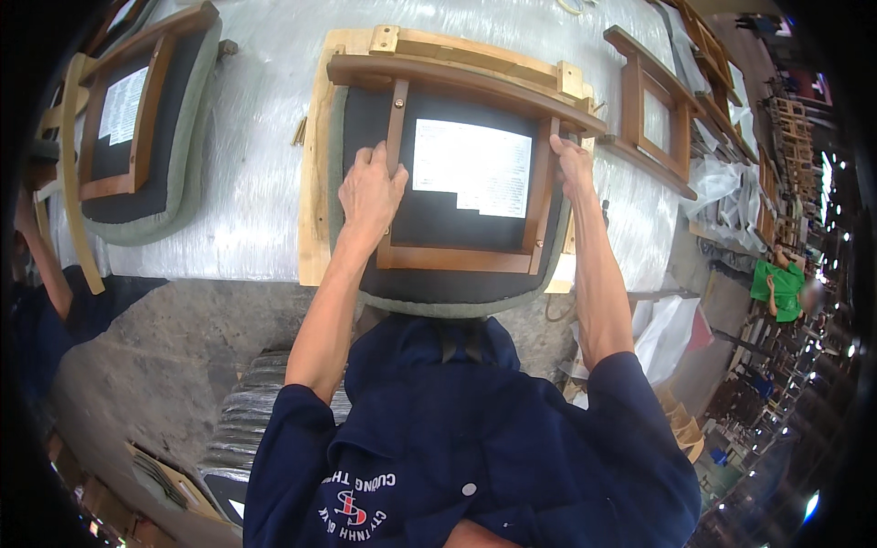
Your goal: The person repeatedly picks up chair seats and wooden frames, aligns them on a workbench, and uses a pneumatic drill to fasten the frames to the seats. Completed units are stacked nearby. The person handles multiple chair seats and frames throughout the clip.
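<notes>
In front of me, a padded seat (438,290) lies upside down, its black underside up and grey-green fabric showing at the rim. A brown wooden chair frame (457,259) rests on that underside, around a white printed sheet (472,160). My left hand (373,194) is closed around the frame's left rail, below a screw head. On the opposite rail, near the long far bar, my right hand (574,168) grips with thumb and bent fingers. Beneath the seat is a light wooden jig (316,196) with blocks at its far side.
The table (247,242) is wrapped in clear plastic. Another seat with frame (178,205) lies at left, beside a curved wooden piece (71,183) and a co-worker's arm (44,260). A loose brown frame (671,132) sits right. Wrapped stacks (256,402) stand below the table edge.
</notes>
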`<action>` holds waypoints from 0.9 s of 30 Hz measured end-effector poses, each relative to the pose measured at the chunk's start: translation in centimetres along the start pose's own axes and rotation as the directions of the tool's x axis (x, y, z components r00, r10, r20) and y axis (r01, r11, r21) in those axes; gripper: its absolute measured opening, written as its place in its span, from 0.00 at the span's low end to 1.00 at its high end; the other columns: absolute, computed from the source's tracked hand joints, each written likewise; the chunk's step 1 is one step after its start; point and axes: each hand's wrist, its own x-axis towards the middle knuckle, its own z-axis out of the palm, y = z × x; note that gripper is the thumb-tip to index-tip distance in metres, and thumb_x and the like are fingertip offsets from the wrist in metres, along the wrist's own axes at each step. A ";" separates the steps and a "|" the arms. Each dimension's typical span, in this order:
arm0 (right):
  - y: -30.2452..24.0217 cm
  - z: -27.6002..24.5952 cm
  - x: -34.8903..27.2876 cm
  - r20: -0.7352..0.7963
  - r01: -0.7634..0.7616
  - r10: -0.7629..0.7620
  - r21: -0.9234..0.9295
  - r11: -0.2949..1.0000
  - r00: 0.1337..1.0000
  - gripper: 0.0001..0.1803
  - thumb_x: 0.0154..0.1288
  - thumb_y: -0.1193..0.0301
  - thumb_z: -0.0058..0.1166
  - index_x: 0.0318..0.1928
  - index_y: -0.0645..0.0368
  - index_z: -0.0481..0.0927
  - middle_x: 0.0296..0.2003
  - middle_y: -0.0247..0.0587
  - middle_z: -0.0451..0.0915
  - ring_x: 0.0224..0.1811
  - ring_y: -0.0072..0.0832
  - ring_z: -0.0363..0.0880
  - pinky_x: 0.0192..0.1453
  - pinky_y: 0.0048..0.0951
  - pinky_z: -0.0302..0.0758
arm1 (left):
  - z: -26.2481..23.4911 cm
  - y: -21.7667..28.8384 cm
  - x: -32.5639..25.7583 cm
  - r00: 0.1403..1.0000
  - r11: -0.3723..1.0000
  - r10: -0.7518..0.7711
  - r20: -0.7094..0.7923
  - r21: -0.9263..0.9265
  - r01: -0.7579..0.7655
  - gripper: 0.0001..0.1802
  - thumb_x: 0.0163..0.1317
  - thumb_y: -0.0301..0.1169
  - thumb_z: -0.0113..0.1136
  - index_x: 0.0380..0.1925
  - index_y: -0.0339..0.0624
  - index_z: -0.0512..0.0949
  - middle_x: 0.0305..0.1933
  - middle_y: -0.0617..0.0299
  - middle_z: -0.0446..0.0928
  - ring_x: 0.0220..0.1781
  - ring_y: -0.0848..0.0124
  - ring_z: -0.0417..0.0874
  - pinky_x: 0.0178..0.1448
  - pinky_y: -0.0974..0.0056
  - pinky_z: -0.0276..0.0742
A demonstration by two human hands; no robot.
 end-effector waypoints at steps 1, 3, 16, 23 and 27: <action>0.1 0.1 -0.2 0.004 0.022 -0.022 -0.011 1.000 1.000 0.29 0.64 0.52 0.67 0.55 0.64 0.85 0.46 0.46 0.86 0.48 0.31 0.82 0.52 0.32 0.76 | 0.2 0.0 -0.2 1.000 0.999 -0.020 0.016 0.031 0.019 0.26 0.64 0.39 0.63 0.59 0.37 0.77 0.53 0.48 0.78 0.51 0.48 0.83 0.54 0.49 0.79; 0.4 0.1 -1.4 0.037 0.103 -0.101 -0.073 0.992 0.994 0.29 0.65 0.53 0.65 0.55 0.65 0.84 0.45 0.48 0.87 0.48 0.33 0.83 0.53 0.31 0.76 | 0.7 0.1 -1.2 0.998 0.994 -0.057 0.014 0.097 0.055 0.25 0.65 0.41 0.62 0.58 0.38 0.78 0.51 0.49 0.79 0.51 0.48 0.83 0.53 0.49 0.80; -0.3 3.1 -3.4 0.041 0.432 -0.564 -0.690 0.581 0.825 0.34 0.71 0.58 0.53 0.72 0.61 0.66 0.27 0.64 0.83 0.30 0.59 0.84 0.35 0.53 0.79 | 3.3 0.6 3.2 0.993 0.996 -0.017 -0.114 0.088 0.028 0.18 0.67 0.40 0.62 0.34 0.32 0.79 0.41 0.43 0.78 0.40 0.42 0.83 0.46 0.45 0.79; 3.5 -0.8 -4.8 -0.001 0.522 -0.543 -0.273 0.808 0.840 0.34 0.71 0.54 0.59 0.68 0.64 0.71 0.35 0.56 0.83 0.38 0.45 0.84 0.47 0.42 0.78 | 2.5 0.1 1.9 0.988 0.995 -0.018 -0.156 -0.102 0.002 0.29 0.65 0.51 0.63 0.48 0.31 0.82 0.46 0.44 0.80 0.52 0.47 0.81 0.55 0.51 0.76; 11.9 -6.9 -14.2 -0.342 0.245 -0.338 -0.287 0.926 0.877 0.31 0.71 0.52 0.59 0.57 0.71 0.76 0.31 0.41 0.78 0.32 0.31 0.78 0.41 0.33 0.77 | -0.3 -1.1 -9.5 0.927 0.885 -0.373 -0.048 -0.318 0.339 0.24 0.70 0.47 0.61 0.40 0.33 0.84 0.36 0.52 0.83 0.36 0.66 0.81 0.43 0.61 0.76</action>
